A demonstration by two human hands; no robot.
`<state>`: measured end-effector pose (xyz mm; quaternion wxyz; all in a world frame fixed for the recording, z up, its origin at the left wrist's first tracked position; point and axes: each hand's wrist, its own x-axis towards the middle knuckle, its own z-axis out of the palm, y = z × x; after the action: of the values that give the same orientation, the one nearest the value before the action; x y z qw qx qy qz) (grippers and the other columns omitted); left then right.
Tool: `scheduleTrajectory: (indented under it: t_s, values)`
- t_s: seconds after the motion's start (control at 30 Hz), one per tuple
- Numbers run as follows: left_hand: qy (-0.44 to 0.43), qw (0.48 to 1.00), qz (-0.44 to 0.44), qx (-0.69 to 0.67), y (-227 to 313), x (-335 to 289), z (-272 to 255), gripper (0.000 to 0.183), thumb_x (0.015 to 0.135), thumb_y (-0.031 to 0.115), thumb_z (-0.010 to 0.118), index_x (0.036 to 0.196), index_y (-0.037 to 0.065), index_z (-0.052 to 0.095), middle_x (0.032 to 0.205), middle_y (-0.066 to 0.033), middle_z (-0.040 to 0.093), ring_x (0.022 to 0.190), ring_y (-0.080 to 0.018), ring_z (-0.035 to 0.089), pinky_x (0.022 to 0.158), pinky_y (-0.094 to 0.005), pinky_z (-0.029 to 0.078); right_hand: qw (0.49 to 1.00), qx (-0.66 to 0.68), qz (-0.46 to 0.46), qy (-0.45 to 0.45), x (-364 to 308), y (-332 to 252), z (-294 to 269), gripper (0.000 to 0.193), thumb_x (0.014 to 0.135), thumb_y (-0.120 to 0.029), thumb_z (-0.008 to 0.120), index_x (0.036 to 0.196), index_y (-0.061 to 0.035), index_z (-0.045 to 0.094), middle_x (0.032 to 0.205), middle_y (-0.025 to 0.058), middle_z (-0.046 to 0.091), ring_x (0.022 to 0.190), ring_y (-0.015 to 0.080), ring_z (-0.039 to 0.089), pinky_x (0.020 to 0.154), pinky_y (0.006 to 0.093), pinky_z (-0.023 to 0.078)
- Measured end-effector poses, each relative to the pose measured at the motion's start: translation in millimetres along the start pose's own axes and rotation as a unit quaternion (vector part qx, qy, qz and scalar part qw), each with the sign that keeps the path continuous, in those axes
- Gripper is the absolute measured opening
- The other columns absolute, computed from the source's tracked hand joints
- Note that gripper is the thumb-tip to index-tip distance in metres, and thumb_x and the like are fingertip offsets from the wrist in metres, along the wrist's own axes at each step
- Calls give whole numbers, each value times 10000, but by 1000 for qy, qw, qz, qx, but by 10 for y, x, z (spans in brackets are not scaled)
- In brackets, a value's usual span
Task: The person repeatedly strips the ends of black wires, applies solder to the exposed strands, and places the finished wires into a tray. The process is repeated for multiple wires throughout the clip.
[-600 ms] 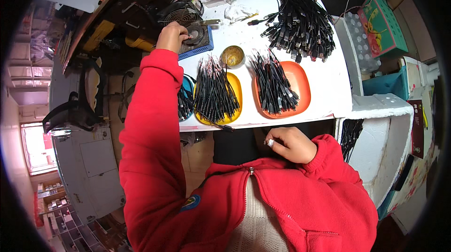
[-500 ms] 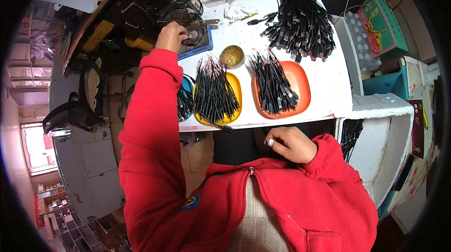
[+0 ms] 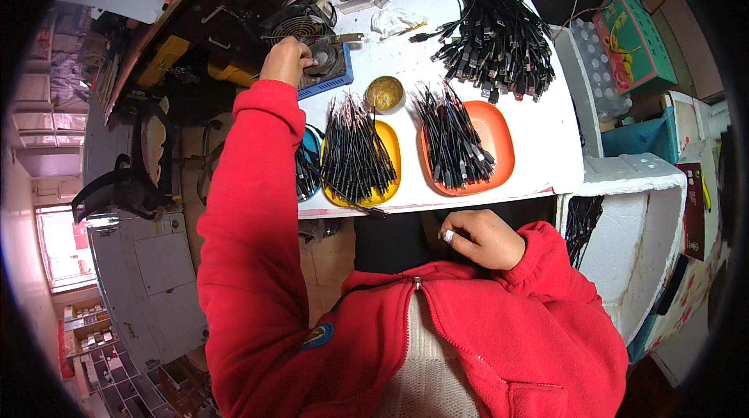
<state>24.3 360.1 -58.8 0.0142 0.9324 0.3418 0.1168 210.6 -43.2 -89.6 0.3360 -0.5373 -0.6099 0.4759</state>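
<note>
My left hand (image 3: pixel 285 61) reaches to the far left of the table, over the edge of a blue box-shaped device (image 3: pixel 336 73) with a dark round part on top. Its fingers are closed together at that part; what they grip is too small to make out. In front of my lap, below the table edge, my right hand (image 3: pixel 484 238) rests curled, a white wrap around one finger. Its inner side is hidden. Bundles of short black cables (image 3: pixel 355 154) with stripped red ends lie on a yellow tray (image 3: pixel 395 154), an orange tray (image 3: pixel 503 141) and a partly covered blue tray.
A round metal tin (image 3: pixel 385 94) with yellowish contents stands behind the trays. A large heap of black USB cables (image 3: pixel 499 47) covers the far right of the table. White foam boxes (image 3: pixel 624 176) stand at the right. Behind my left hand is a fan with a round grille (image 3: pixel 299 26).
</note>
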Motion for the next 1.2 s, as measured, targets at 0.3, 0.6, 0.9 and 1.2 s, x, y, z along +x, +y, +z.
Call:
scheduleTrajectory:
  t_s: [0.3, 0.6, 0.9, 1.2]
  values:
    - [24, 1000, 0, -10, 99, -51, -102, 149, 689, 29, 756, 822, -5, 697, 851, -159, 632, 792, -332, 625, 710, -390, 488, 1000, 16, 12, 14, -28, -61, 24, 139, 853, -134, 552, 873, -8, 608, 784, 192, 616, 748, 378, 609, 672, 421, 483]
    - [143, 882, -20, -449, 1286, -1116, -1065, 110, 769, -63, 715, 870, -58, 671, 825, -40, 619, 730, -100, 571, 646, -206, 452, 997, 28, -25, 68, 52, -347, 93, 184, 928, -168, 546, 917, 3, 612, 778, 180, 605, 731, 336, 607, 669, 382, 473]
    - [79, 531, -62, -841, 2569, -1835, -1191, 151, 867, 1, 671, 1007, -29, 623, 776, -35, 606, 612, -97, 504, 585, -220, 433, 967, 81, -209, 124, 134, -969, 484, 318, 977, -135, 500, 1253, 5, 424, 932, 138, 596, 810, 231, 607, 707, 343, 468]
    - [-48, 650, -74, -755, 2402, -2074, -957, 484, 934, 105, 589, 1372, 3, 411, 1219, -82, 549, 1111, -173, 560, 882, -275, 474, 929, 8, -26, 370, -1922, -1473, -561, 309, 1008, -299, 434, 1008, -2, 517, 792, 13, 498, 666, 56, 448, 585, 187, 347]
